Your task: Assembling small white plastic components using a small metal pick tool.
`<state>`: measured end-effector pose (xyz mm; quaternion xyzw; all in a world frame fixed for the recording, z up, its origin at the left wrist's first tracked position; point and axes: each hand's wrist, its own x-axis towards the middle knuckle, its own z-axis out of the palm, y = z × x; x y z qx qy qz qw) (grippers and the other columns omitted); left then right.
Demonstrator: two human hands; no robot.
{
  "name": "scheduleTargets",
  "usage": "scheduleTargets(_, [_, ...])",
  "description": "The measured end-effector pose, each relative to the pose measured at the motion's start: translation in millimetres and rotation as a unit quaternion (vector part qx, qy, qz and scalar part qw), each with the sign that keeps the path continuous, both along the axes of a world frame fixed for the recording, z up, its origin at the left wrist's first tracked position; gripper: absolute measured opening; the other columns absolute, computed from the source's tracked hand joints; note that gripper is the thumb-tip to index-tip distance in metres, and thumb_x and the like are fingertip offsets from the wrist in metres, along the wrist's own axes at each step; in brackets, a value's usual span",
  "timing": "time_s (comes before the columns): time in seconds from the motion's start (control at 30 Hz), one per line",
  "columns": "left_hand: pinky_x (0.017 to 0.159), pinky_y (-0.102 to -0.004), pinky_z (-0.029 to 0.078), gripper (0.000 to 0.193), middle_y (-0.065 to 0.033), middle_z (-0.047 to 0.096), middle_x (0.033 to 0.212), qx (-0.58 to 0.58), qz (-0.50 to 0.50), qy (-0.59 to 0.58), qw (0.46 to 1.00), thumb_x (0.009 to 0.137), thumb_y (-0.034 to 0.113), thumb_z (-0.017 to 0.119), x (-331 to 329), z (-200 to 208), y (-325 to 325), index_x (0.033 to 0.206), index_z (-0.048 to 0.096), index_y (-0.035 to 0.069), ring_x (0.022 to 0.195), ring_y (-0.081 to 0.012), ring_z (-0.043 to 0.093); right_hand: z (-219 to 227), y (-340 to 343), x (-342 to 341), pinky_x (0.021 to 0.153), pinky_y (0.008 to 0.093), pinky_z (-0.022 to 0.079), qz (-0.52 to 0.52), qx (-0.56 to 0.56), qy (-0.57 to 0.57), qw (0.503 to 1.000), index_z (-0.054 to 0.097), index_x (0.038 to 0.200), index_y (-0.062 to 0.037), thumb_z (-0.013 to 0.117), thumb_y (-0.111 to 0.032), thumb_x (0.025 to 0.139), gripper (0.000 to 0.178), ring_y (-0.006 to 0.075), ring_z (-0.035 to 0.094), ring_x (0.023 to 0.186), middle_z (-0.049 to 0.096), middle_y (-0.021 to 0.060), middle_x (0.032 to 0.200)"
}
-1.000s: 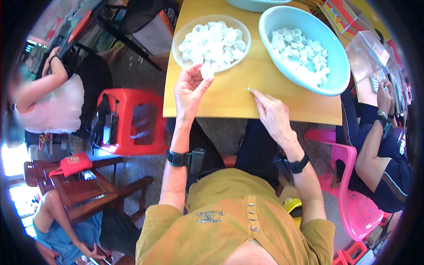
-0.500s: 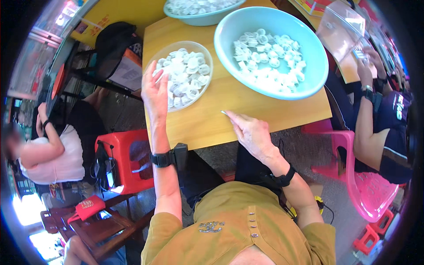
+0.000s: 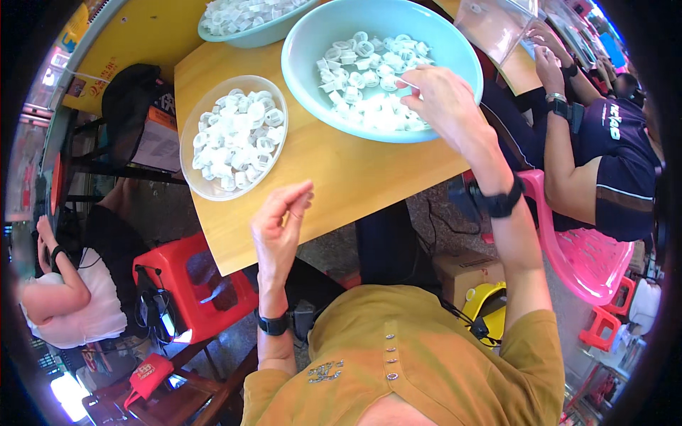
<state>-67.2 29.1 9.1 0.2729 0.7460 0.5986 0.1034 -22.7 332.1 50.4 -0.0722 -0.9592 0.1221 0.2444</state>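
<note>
Head view, clock: 12 at top of picture, centre as pivot.
Right hand: at 1 o'clock, over the blue basin; thumb and fingertips brought near each other; firm hold on any piece impossible to tell.
Left hand: at 9 o'clock, above the table by its near edge, well apart from the right; thumb and fingertips drawn close; contents, if any, impossible to tell.
White pieces: heaped in the blue basin at 12 to 1 o'clock, in the clear bowl at 10, in the second basin at 11.
Drop risk: possible loss over the table edge; cause, loose left-hand pinch so near that edge.
Bowl risk: possible tipping; cause, placement at the table's left edge, exposed to a wide left-arm sweep.
Basin risk: possible tilting; cause, downward wrist pressure on the basin's own 4 o'clock rim.
Mix-up risk: possible misplacement, hard to spot; cause, similar white appearance across vessels.
</note>
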Motion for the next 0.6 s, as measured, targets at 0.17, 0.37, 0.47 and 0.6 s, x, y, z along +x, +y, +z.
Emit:
scheduleTargets(0.17, [0.081,-0.0325,0.05,0.029,-0.0135,0.065,0.106,0.013,-0.207,0.067,0.976,0.086,0.016,0.066,19,59,-3,0.11,0.064,0.0,0.092,-0.0253,0.064,-6,14,-26,0.086,0.0387,0.045,0.027,-0.001,-0.229,0.973,0.066,0.102,-0.0078,0.066,-0.019,0.075,0.029,0.0318,0.058,0.099,0.064,0.015,0.099])
scheduleTargets(0.37, [0.074,-0.0451,0.053,0.057,-0.0258,0.063,0.1,0.456,-0.312,-0.073,0.83,0.092,0.046,0.052,64,99,6,0.107,0.06,-0.009,0.087,-0.0392,0.063,-5,18,-45,0.085,0.0384,0.045,0.048,-0.016,-0.291,0.955,0.066,0.106,-0.0043,0.062,-0.017,0.072,0.037,0.0334,0.059,0.097,0.064,0.0172,0.1])
scheduleTargets(0.47, [0.076,-0.0458,0.052,0.057,-0.0288,0.06,0.103,0.463,-0.3,-0.073,0.831,0.093,0.044,0.05,78,103,-3,0.11,0.057,-0.01,0.091,-0.0399,0.062,-7,27,-39,0.083,0.0374,0.045,0.02,-0.049,-0.288,0.956,0.066,0.106,-0.0033,0.063,-0.019,0.072,0.038,0.0333,0.06,0.093,0.064,0.0174,0.096])
scheduleTargets(0.6, [0.08,-0.0469,0.051,0.057,-0.0329,0.056,0.107,0.481,-0.326,-0.064,0.811,0.094,0.041,0.048,147,122,-14,0.114,0.052,-0.012,0.097,-0.0409,0.06,-7,24,-40,0.081,0.0369,0.046,0.032,-0.012,-0.214,0.976,0.065,0.107,-0.003,0.064,-0.019,0.072,0.039,0.0321,0.062,0.089,0.065,0.0183,0.096])
